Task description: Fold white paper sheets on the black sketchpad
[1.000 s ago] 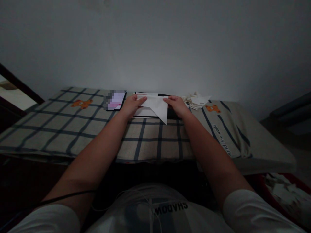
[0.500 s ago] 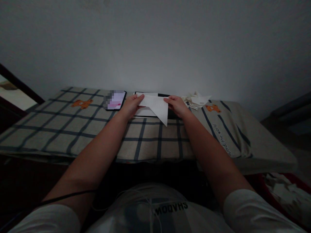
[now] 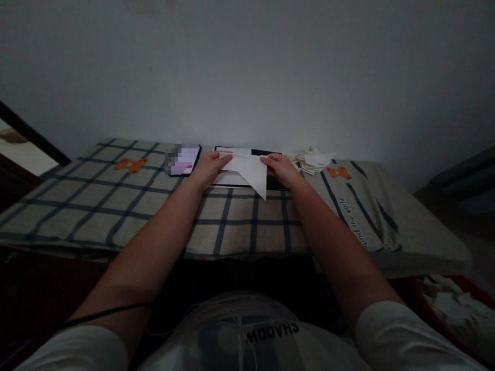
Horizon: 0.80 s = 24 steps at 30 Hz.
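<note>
As both hands pinch it, left hand (image 3: 211, 167), right hand (image 3: 281, 169), folded white paper (image 3: 249, 170), far bench (image 3: 96, 201) edge, phone (image 3: 184, 159) left.

A low bed (image 3: 96, 206) covered with a beige checked sheet carries everything, running along the plain wall. On it lie a phone (image 3: 184, 159) with a lit screen at the far edge, a dark flat board (image 3: 270, 180) just beside it to the right with white paper on top, and a small heap of folded white papers (image 3: 313, 159) further right, near an orange bear print (image 3: 339, 172) on the sheet
</note>
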Each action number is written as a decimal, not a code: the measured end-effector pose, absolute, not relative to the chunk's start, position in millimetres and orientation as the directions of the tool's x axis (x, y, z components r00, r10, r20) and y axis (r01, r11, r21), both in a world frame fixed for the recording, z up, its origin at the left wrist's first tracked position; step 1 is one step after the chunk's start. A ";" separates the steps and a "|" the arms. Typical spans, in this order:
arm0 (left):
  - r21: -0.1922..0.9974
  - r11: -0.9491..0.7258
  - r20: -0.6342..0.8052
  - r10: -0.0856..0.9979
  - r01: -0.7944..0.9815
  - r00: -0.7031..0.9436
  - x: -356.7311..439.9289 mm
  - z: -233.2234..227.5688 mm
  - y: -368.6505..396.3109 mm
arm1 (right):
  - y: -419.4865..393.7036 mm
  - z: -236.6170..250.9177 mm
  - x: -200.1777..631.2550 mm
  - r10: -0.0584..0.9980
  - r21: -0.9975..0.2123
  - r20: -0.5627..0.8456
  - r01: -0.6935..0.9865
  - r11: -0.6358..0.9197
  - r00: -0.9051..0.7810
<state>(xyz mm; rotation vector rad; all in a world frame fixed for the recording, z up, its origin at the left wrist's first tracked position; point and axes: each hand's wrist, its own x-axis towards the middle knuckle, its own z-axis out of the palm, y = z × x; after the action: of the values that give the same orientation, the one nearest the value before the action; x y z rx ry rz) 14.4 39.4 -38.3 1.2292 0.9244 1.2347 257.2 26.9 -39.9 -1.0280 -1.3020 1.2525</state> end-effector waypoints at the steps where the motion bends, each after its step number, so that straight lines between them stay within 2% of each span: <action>1: 0.982 -0.076 0.104 0.983 -0.174 0.154 14.6 -37.6 38.9 | 27.0 -39.8 257.7 0.986 -0.993 0.109 -0.067 0.101 -0.128; 15: 0.968 -0.034 0.044 0.998 -0.248 0.036 17.0 -32.3 41.9 | 28.5 -38.0 256.3 0.977 -0.979 0.200 0.022 0.202 -0.073; 20: 0.970 0.018 0.019 0.989 -0.243 0.149 17.0 -38.2 41.4 | 26.7 -37.7 255.3 0.972 -0.971 0.234 0.045 0.235 -0.019; 24: 0.978 -0.027 0.053 0.992 -0.205 0.119 15.9 -42.1 42.0 | 27.7 -39.4 255.8 0.975 -0.976 0.217 0.024 0.218 -0.035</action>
<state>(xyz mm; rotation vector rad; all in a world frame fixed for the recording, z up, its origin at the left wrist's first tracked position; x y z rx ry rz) 15.9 42.0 -42.1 1.1424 0.9494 1.2367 255.8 27.7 -39.4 -1.0494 -1.3489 1.0552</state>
